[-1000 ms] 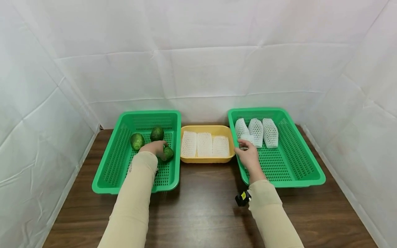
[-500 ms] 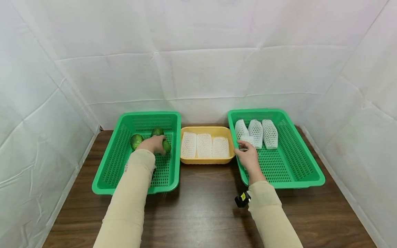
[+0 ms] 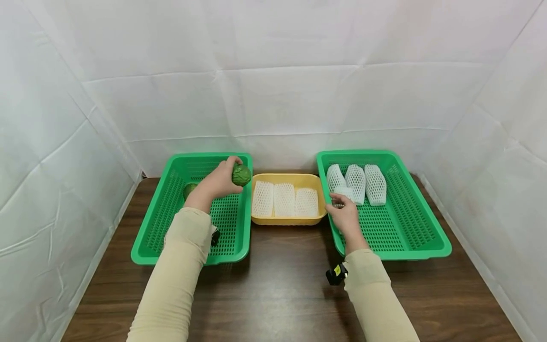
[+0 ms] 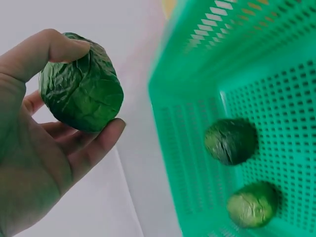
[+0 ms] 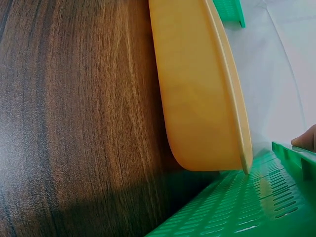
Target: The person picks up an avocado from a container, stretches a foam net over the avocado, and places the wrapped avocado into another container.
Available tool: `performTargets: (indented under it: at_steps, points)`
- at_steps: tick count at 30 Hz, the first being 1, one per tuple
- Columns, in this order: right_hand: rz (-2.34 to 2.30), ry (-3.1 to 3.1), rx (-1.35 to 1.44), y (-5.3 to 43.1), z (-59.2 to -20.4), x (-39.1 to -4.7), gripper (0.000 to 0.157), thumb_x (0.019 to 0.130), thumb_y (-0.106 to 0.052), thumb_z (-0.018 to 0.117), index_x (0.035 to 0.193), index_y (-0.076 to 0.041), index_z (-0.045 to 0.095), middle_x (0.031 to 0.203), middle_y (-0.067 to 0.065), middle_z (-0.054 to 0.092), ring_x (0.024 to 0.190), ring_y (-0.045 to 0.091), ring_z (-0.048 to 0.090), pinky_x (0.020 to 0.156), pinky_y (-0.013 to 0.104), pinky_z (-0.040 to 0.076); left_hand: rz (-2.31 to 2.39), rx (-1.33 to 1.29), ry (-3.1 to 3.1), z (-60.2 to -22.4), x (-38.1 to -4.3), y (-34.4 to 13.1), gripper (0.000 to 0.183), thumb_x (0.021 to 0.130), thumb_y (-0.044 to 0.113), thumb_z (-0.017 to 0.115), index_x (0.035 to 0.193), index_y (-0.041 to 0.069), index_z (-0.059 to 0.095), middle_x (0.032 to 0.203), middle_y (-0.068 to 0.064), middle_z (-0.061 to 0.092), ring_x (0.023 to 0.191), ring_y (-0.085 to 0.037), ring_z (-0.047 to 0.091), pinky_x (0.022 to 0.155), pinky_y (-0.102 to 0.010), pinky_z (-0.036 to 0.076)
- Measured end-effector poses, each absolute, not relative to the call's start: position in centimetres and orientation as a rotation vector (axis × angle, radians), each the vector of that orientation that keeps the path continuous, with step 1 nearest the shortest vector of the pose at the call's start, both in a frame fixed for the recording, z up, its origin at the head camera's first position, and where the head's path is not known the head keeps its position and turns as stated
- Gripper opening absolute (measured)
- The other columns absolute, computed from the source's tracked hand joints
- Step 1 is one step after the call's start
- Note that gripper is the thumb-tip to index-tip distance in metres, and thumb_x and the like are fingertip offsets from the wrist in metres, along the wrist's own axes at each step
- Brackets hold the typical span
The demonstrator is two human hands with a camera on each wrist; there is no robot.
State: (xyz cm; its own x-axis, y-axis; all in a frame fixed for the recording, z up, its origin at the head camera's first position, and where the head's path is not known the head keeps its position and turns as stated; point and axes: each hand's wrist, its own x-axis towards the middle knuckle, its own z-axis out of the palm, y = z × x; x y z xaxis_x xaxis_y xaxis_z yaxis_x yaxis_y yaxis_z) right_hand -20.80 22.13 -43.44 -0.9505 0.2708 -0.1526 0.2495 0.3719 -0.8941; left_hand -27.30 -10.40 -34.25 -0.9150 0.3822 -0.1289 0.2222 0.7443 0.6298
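Note:
My left hand (image 3: 218, 183) holds a dark green, wrinkled avocado (image 3: 241, 175) between thumb and fingers, raised at the back right of the left green basket (image 3: 249, 228). In the left wrist view the thumb lies over the top of the avocado (image 4: 84, 91) and fingertips support its underside. Two more avocados stay in that basket, a darker one (image 4: 231, 141) and a lighter one (image 4: 253, 205). My right hand (image 3: 345, 216) is at the left rim of the right green basket (image 3: 401, 216), fingers loosely bent, beside a white foam net sleeve (image 3: 343, 192). Only a fingertip (image 5: 307, 139) shows in the right wrist view.
Between the baskets stands a yellow tray (image 3: 288, 221) with white foam net sleeves (image 3: 284, 199) laid side by side. Several filled-out net sleeves (image 3: 355, 183) lie at the back left of the right basket. White sheeting (image 3: 282, 95) walls in the brown wooden table (image 3: 278, 285).
My left hand has lifted the avocado from the left basket's floor, up and toward the back right. My right hand keeps its place at the right basket's rim.

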Motion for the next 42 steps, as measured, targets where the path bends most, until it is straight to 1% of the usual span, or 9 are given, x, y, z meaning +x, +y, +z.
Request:
performTargets:
  at_steps: [3,6,10,13,17,21,32,39,42]
  points:
    - [1.679,-2.59,-0.495,22.2,-43.6,-20.8,0.043,0.091,-0.013,0.053,0.134,-0.01,0.048,0.123,0.016,0.047,0.111,0.031,0.045,0.083,0.04,0.043,0.985,0.521,2.715,-34.1,-26.6,-9.9,0.066,0.083,0.014,0.068,0.136,0.012,0.028,0.125,-0.019,0.041,0.104,-0.031,0.049,0.081,-0.044,0.044]
    - [1.681,-2.592,-0.497,22.2,-43.7,-20.8,0.043,0.091,-0.014,0.054,0.134,-0.01,0.048,0.123,0.016,0.047,0.111,0.03,0.045,0.083,0.04,0.043,1.016,0.545,2.756,-34.0,-25.7,-9.5,0.067,0.082,0.017,0.07,0.136,0.011,0.03,0.127,-0.018,0.043,0.108,-0.032,0.049,0.085,-0.046,0.044]
    - [1.679,-2.592,-0.498,22.2,-43.8,-20.8,0.043,0.091,-0.014,0.054,0.134,-0.01,0.048,0.123,0.015,0.047,0.112,0.03,0.045,0.084,0.04,0.043,1.089,0.535,2.793,-33.7,-24.6,-8.9,0.068,0.082,0.021,0.072,0.136,0.013,0.031,0.13,-0.017,0.042,0.109,-0.033,0.05,0.085,-0.047,0.044]
    - [1.679,-2.592,-0.498,22.2,-43.7,-20.8,0.043,0.091,-0.014,0.054,0.134,-0.01,0.048,0.124,0.015,0.047,0.112,0.03,0.045,0.084,0.041,0.043,1.184,0.527,2.776,-33.6,-23.9,-8.5,0.069,0.083,0.02,0.071,0.137,0.014,0.029,0.13,-0.018,0.041,0.109,-0.033,0.049,0.085,-0.047,0.045]
    - [1.681,-2.589,-0.498,22.2,-43.5,-20.8,0.043,0.091,-0.013,0.054,0.134,-0.01,0.048,0.124,0.016,0.047,0.112,0.031,0.045,0.084,0.04,0.043,1.301,0.525,2.732,-34.0,-22.9,-7.9,0.069,0.083,0.015,0.068,0.138,0.012,0.025,0.133,-0.019,0.035,0.112,-0.034,0.047,0.086,-0.048,0.044]
    - [1.672,-2.59,-0.487,22.2,-43.5,-20.8,0.043,0.09,-0.013,0.054,0.133,-0.009,0.049,0.123,0.016,0.048,0.111,0.031,0.046,0.083,0.04,0.043,1.383,0.515,2.714,-34.6,-22.2,-7.2,0.068,0.083,0.014,0.068,0.137,0.012,0.027,0.135,-0.018,0.031,0.115,-0.034,0.044,0.088,-0.048,0.043]
    - [1.672,-2.592,-0.477,22.2,-43.5,-20.7,0.043,0.091,-0.013,0.054,0.133,-0.009,0.049,0.124,0.017,0.048,0.112,0.031,0.045,0.084,0.041,0.043,1.396,0.606,2.732,-35.6,-21.4,-5.5,0.064,0.082,0.015,0.072,0.135,0.014,0.037,0.127,-0.016,0.04,0.111,-0.032,0.047,0.087,-0.048,0.044]
    - [1.669,-2.596,-0.476,22.3,-43.6,-20.8,0.044,0.091,-0.014,0.054,0.134,-0.01,0.048,0.124,0.016,0.048,0.111,0.031,0.045,0.083,0.041,0.043,1.365,0.704,2.689,-35.9,-21.2,-5.0,0.064,0.083,0.011,0.069,0.137,0.013,0.036,0.132,-0.017,0.036,0.109,-0.032,0.046,0.085,-0.046,0.045]
    - [1.664,-2.598,-0.474,22.2,-43.6,-20.9,0.043,0.091,-0.013,0.054,0.134,-0.01,0.049,0.123,0.016,0.048,0.111,0.031,0.045,0.082,0.04,0.043,1.344,0.755,2.676,-36.0,-21.0,-4.7,0.065,0.082,0.009,0.068,0.138,0.016,0.036,0.135,-0.017,0.033,0.108,-0.032,0.046,0.085,-0.046,0.045]
